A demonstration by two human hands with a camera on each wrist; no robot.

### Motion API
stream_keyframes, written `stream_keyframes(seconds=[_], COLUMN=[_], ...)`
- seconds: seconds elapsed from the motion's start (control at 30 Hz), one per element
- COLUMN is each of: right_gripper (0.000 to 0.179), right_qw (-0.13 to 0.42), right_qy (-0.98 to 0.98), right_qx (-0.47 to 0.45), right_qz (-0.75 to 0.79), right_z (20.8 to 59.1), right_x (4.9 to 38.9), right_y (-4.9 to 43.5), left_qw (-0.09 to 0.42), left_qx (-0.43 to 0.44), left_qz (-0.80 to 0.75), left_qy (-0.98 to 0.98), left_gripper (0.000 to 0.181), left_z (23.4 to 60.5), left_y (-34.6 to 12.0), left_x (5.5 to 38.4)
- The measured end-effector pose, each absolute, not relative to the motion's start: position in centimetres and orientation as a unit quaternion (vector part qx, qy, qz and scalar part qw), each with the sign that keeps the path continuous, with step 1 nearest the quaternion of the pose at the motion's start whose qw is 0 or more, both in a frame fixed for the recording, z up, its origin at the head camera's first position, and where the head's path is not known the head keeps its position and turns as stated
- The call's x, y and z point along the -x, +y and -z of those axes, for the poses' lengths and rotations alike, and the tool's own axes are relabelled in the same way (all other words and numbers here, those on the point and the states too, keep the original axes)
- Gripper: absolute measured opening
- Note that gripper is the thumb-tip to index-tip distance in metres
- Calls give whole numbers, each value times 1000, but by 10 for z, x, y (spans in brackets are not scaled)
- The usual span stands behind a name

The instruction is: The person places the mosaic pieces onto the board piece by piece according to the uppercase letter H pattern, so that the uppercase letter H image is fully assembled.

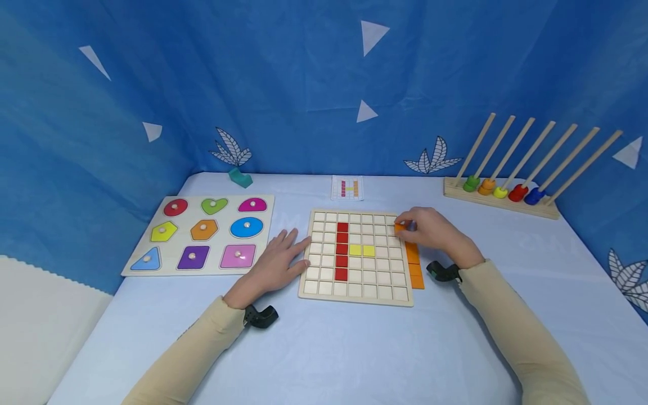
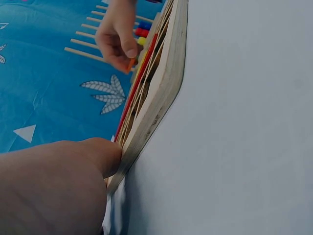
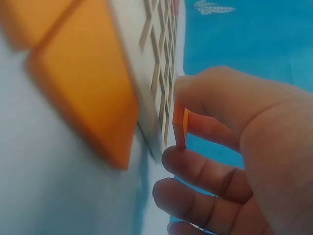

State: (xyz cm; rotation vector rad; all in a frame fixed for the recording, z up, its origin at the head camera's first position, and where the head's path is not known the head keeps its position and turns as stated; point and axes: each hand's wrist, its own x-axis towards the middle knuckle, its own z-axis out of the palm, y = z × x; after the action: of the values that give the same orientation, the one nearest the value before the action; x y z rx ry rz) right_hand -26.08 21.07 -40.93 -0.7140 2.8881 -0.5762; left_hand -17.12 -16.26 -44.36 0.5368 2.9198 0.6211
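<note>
A wooden grid board (image 1: 355, 291) lies on the table, with a column of red square tiles (image 1: 341, 248) and two yellow tiles (image 1: 361, 250) set in its cells. Over the board's upper right corner, my right hand (image 1: 430, 228) pinches an orange square tile (image 3: 180, 125) between thumb and finger. More orange tiles (image 1: 414, 264) lie in a line along the board's right edge. My left hand (image 1: 278, 261) rests at the left edge with fingers spread and straight, its thumb (image 2: 105, 155) touching the rim in the left wrist view.
Behind the board lies a small pattern card (image 1: 347, 188) showing red, yellow and orange squares. A knobbed shape puzzle (image 1: 217, 264) is at left, and a teal block (image 1: 240, 178) sits behind it. A wooden peg stand (image 1: 498, 203) with coloured beads is at back right, before a blue curtain (image 1: 304, 101).
</note>
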Motion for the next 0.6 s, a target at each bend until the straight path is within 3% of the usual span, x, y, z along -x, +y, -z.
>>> stream_keyframes(seconds=[0.6], right_gripper=[31], right_qw=[50], right_qy=[938], right_qx=[281], right_qz=[195], right_z=[407], right_x=[268], right_y=[186], left_qw=[62], left_qx=[-168], left_qz=[-202], left_qy=[963], left_gripper=[64], left_z=[444], left_y=[-161], left_x=[171])
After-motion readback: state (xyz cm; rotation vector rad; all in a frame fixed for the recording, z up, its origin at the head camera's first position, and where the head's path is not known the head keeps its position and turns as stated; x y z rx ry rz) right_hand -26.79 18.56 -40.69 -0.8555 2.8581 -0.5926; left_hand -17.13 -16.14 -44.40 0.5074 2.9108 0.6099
